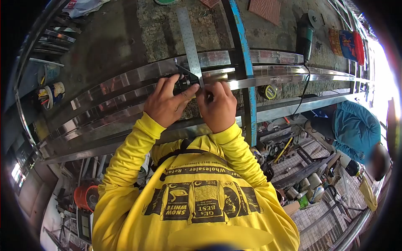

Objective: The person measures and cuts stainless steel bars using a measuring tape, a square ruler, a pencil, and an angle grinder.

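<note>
A combination square lies across shiny metal tubes, its long steel blade [188, 39] pointing away from me and its dark head [187, 78] near my fingers. My left hand [167, 100] grips that head, thumb and fingers around it, against a polished metal tube [268, 82]. Close beside it, my right hand [217, 104] is curled at the near end of the blade, fingers pinched together. Whatever sits in the right fingers, if anything, is too hidden to name. Just right of my hands, a bar with blue film [244, 42] crosses over the other tubes.
A yellow tape measure [268, 92] lies right of the blue-filmed bar. Farther right are an angle grinder [307, 35] with its cord and a red and blue bag [347, 44]. Another person in a teal shirt [356, 129] bends at the right. Tools clutter the floor below.
</note>
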Motion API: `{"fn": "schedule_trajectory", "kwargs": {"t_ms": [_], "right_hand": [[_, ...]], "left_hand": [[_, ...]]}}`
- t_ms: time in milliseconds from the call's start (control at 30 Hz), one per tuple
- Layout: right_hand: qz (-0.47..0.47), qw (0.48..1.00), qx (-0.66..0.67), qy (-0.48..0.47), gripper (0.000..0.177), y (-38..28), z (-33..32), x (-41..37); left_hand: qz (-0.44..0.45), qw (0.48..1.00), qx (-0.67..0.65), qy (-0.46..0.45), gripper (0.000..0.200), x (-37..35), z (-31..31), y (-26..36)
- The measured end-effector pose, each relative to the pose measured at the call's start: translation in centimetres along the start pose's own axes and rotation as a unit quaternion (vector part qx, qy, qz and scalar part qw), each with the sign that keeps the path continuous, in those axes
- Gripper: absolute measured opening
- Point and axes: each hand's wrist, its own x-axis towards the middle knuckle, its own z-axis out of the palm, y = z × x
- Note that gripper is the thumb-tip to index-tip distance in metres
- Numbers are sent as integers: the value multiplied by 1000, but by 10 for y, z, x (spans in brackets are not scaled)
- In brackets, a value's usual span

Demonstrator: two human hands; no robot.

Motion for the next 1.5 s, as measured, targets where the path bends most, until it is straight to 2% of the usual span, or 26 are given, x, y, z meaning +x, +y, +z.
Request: {"fn": "schedule_trajectory", "kwargs": {"t_ms": [100, 200, 300, 333, 433, 467, 567, 667, 767, 800, 833, 867, 967, 1033, 1067, 1100, 1133, 1167, 1200, 1267, 1367, 1467, 1500], "right_hand": [[-14, 1000, 16, -8, 12, 2, -8, -15], [20, 997, 20, -75, 16, 13, -23, -32], [-24, 997, 22, -65, 28, 9, -41, -24], [-28, 995, 25, -91, 54, 9, -43, -19], [-101, 975, -103, -171, 79, 12, -45, -6], [-100, 960, -148, -218, 88, 10, -47, -4], [-155, 943, -213, -205, 89, 24, -41, -13], [-141, 943, -205, -220, 65, 21, -55, -40], [-76, 966, -75, -237, 27, 59, -57, -77], [67, 962, 68, -255, 21, 72, -54, -82], [207, 919, 209, -262, 17, 81, -52, -84], [339, 837, 343, -258, 16, 88, -51, -87], [405, 708, 519, -255, 19, 85, -45, -71], [284, 870, 353, -195, 28, 55, -17, -67], [197, 915, 311, -165, 29, 46, 2, -68], [155, 932, 285, -161, 29, 45, 7, -67], [113, 947, 258, -154, 29, 43, 12, -67], [118, 945, 251, -175, 29, 43, 13, -64], [124, 942, 244, -197, 29, 43, 14, -61], [142, 937, 269, -169, 28, 42, 13, -58], [140, 940, 280, -134, 30, 36, 10, -57], [114, 957, 237, -126, 31, 29, 3, -55], [113, 958, 232, -122, 31, 24, 0, -53]], "left_hand": [[-2, 1000, -10, 0, 52, 0, 2, 0], [3, 1000, -20, 10, 51, 2, 1, -2], [4, 998, -56, 21, 49, 1, -3, -6], [6, 997, -70, 25, 49, 1, -6, -8], [14, 996, -83, 32, 47, -7, -11, -19], [24, 996, -75, 43, 49, -9, -13, -19], [23, 996, -68, 47, 51, -13, -14, -21], [8, 995, -77, 57, 49, -15, -12, -20], [23, 994, -80, 69, 46, -14, -10, -22], [22, 994, -77, 69, 44, -13, -9, -22], [21, 995, -74, 68, 43, -13, -9, -22], [22, 995, -71, 66, 42, -14, -9, -22], [28, 996, -55, 66, 39, -12, -9, -21], [26, 995, -60, 73, 37, -11, -9, -18], [25, 995, -62, 77, 36, -10, -9, -17], [23, 996, -60, 69, 41, -12, -8, -19], [22, 996, -57, 62, 47, -15, -6, -23], [21, 997, -54, 55, 53, -15, -6, -26], [-17, 998, -45, 43, 63, -17, -13, -19], [-99, 995, -27, 19, 84, -23, -30, -1], [-168, 980, 52, -91, 109, -39, -9, -31], [-264, 932, 61, -241, 110, -14, -27, -21], [-230, 943, 44, -236, 109, -13, -25, -28]]}}
